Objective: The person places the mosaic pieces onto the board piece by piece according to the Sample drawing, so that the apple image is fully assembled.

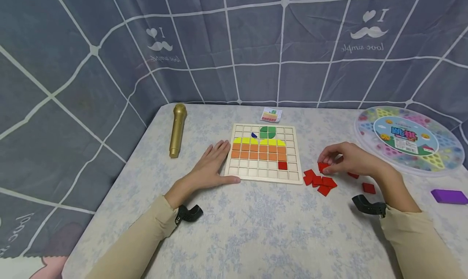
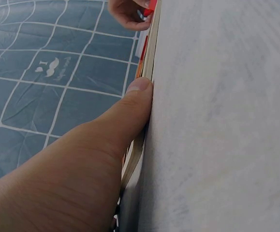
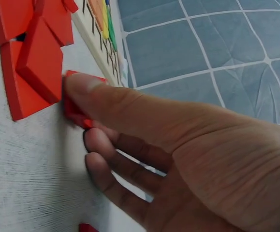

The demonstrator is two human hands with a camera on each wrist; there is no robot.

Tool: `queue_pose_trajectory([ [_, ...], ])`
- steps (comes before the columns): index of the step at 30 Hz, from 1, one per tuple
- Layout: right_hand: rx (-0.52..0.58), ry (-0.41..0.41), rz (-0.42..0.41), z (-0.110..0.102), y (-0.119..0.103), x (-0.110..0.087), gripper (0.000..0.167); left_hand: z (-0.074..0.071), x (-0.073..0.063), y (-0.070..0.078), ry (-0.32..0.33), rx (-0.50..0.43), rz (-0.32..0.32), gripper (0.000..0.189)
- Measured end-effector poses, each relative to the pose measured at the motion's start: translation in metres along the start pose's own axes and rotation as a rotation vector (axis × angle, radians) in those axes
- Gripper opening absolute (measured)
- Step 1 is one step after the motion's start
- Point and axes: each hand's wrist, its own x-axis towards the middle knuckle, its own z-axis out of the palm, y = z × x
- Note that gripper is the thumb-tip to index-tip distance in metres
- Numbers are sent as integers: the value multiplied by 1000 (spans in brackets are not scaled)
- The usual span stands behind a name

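Note:
A wooden grid board (image 1: 265,181) lies on the table with rows of orange tiles (image 1: 258,152), yellow pieces above them, a green shape (image 1: 268,132), a small dark blue piece (image 1: 254,135) and one red tile (image 1: 282,165) in its cells. My left hand (image 1: 206,169) lies at the board's left side, fingers stretched along the edge and thumb reaching its front edge. To the right of the board, my right hand (image 1: 345,159) pinches a red square tile (image 3: 74,107) between thumb and fingers. Just beside that hand is a loose heap of red tiles (image 1: 317,181).
Behind the board is a small picture card (image 1: 271,114). A gold microphone (image 1: 177,130) lies at the left. At the right are a round game box (image 1: 406,135), a purple block (image 1: 449,197) and a single red tile (image 1: 369,188). Grid-patterned cloth (image 1: 256,35) hangs behind the table.

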Motion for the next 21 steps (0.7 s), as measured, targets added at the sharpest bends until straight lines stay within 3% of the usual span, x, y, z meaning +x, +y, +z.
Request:
queue_pose_trajectory([
  [13, -64, 147, 10, 6, 3, 6, 20, 1, 1, 0, -6, 17, -7, 121],
  [21, -1, 196, -32, 12, -21, 11, 24, 1, 1, 0, -1, 21, -3, 121],
])
